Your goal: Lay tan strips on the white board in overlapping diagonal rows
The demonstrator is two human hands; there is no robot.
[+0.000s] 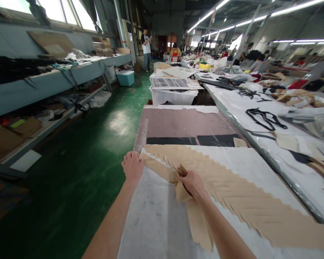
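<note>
A long row of overlapping tan paper pieces (243, 194) lies fanned across a white sheet (156, 216) on the table. My left hand (132, 166) is closed at the near left end of the row, at the table's edge, holding the tip of a tan strip (160, 169). My right hand (192, 182) is closed on a gathered bunch of tan pieces (197, 223), which hang down under my wrist. The strip stretches between both hands.
Beyond the white sheet lies a brown board (183, 122) with black sheets (194, 140). A long table (243, 104) on the right holds black straps and scraps. Grey shelves (43, 86) line the left wall. Green floor (97, 144) runs between. People stand far off.
</note>
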